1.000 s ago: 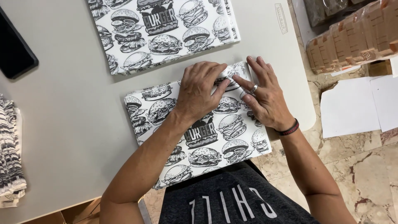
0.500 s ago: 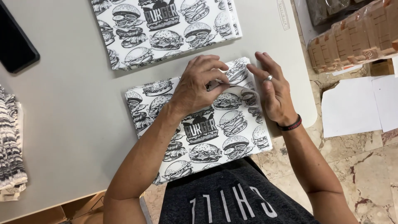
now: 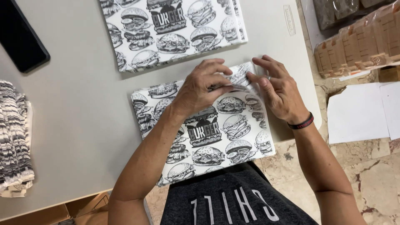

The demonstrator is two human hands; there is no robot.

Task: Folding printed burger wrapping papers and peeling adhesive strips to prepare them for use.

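Item: flat white paper sheet printed with black-and-white burger drawings (image 3: 208,137). Lies on the pale grey surface (image 3: 83,108) at its near edge, directly in front of the person; its near corner overhangs the edge slightly.

Left hand (image 3: 204,85): rests on the far right part of the sheet, fingers curled, fingertips pinching a raised fold of paper at the far right corner. Grip pressed together on the paper.

Right hand (image 3: 277,89): just beside the left, fingers extended and pressing the same corner from the right side; thumb and forefinger appear to nip the paper edge. A ring on one finger, a dark wristband (image 3: 301,123) at the wrist.

Handling, as judged: very light, thin and limp; creases readily and would tear if pulled hard. Smooth face likely to slide on the surface. Best taken at a corner or along an edge, where a layer can be lifted with the fingertips.

Also present:
- A second stack of the same burger-printed paper (image 3: 175,29), beyond the first, apart from it.
- Black flat rectangular device (image 3: 21,37), far left.
- Pile of striped black-and-white folded paper (image 3: 14,137), left edge.
- Brown cardboard pieces bundled in clear wrap (image 3: 358,41), far right, off the surface.
- Plain white sheets (image 3: 358,112) on the marbled floor.
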